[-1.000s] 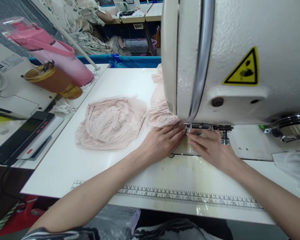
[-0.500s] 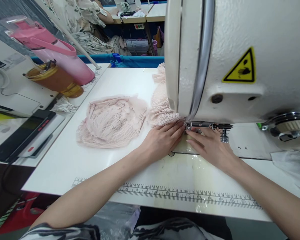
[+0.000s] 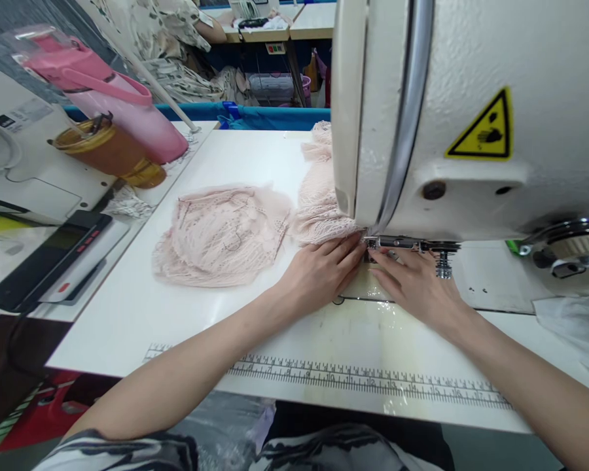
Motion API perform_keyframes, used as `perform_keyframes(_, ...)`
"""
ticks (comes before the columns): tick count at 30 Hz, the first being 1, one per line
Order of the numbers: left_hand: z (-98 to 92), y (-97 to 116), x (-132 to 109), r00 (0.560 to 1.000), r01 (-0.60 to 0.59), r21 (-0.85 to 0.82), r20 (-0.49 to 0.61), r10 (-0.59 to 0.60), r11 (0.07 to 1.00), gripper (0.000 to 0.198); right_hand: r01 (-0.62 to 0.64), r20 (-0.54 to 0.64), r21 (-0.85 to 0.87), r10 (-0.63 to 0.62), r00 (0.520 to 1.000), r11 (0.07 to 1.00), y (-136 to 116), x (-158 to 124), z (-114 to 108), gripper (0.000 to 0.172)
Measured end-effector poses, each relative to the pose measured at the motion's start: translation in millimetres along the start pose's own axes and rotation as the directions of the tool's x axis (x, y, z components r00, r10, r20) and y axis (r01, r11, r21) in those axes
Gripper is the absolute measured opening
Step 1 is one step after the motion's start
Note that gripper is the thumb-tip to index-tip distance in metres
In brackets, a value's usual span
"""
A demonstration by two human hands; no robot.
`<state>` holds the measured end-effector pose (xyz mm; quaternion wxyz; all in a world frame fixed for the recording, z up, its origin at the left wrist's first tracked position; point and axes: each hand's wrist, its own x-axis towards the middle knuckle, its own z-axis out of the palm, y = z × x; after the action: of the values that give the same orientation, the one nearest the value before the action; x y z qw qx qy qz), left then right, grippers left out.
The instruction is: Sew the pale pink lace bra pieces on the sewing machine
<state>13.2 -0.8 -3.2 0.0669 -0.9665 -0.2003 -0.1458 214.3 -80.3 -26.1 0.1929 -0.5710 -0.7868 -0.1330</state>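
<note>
A gathered pale pink lace piece [image 3: 321, 206] lies left of the sewing machine [image 3: 397, 190], and its near edge runs in under the presser foot area. My left hand [image 3: 324, 271] rests flat at that edge, fingers stretched together and tips close to the needle. To the right of the presser foot, my right hand [image 3: 417, 281] lies palm down with its fingers apart, partly behind the metal attachment [image 3: 407, 244]. The needle point and any cloth under the right fingertips are hidden. Another pink lace piece [image 3: 228, 235] is spread on the table to the left.
A printed ruler [image 3: 348, 378] runs along the white table's front edge. At left stand a pink bottle [image 3: 127, 104], an amber cup [image 3: 103, 154] and a black device [image 3: 49, 261]. Thin white material [image 3: 574, 327] lies at right. Another person's arm [image 3: 210, 29] shows at the back.
The whole view has shifted slightly, so the machine sits a little further right. Both hands keep nearly the same places by the presser foot; the lace has hardly moved.
</note>
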Motion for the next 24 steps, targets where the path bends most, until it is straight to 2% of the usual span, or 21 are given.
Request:
perform_keyframes(2,0.2,0.4,0.2,1.0,0.006,-0.003,-0.008,-0.006,1.0,0.033,-0.004,-0.027,0.035,0.005,1.0,0.999,5.3,0.5,-0.8,0.026)
perform_keyframes(6,0.0,1.6,0.5,1.0,0.013,0.0,-0.025,-0.013,1.0,0.034,-0.095,-0.044,0.131,0.101,0.994,0.987,12.6,4.3,-3.2,0.022)
perform_keyframes(10,-0.2,2.1,0.5,1.0,0.014,0.036,-0.02,-0.014,0.999,0.035,-0.123,-0.085,0.16,0.138,0.987,0.979,12.8,8.1,-4.4,0.02)
perform_keyframes(14,0.1,4.3,-0.3,1.0,0.018,0.079,-0.01,-0.017,0.997,0.036,-0.191,-0.064,0.209,0.208,0.976,0.959,12.1,7.9,-2.7,0.025)
perform_keyframes(19,-8.5,11.7,-3.9,0.996,0.016,0.191,-0.089,0.001,0.982,0.031,-0.286,-0.027,0.237,0.3,0.953,0.929,15.3,3.5,3.0,0.039)
perform_keyframes(21,-14.8,10.2,-2.6,0.993,0.088,0.217,-0.095,-0.068,0.972,0.029,-0.27,-0.045,0.25,0.29,0.956,0.93,16.6,1.9,4.9,0.039)
perform_keyframes(24,-20.1,-4.4,10.4,0.958,0.285,0.158,-0.076,-0.276,0.946,0.025,-0.238,-0.102,0.251,0.271,0.957,0.938,17.4,0.8,5.7,0.038)
